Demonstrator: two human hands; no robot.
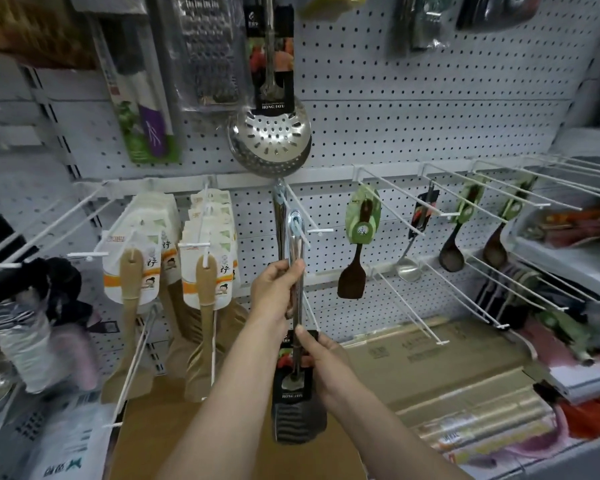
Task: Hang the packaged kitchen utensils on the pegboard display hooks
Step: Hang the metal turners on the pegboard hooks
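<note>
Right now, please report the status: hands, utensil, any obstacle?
Left hand grips the steel handle, right hand the label. Packaged turner has its hanging loop on the hook. Nothing blocking.

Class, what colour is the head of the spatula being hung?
Black, ridged spatula head, seen in the head view.

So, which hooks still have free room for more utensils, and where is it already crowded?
Free: most of the middle hook beyond the metal utensil both hands grip, the long hooks right of the dark spatula, and the lower hooks under it. Crowded: the two hooks of wooden spatula packs on the left.
</note>
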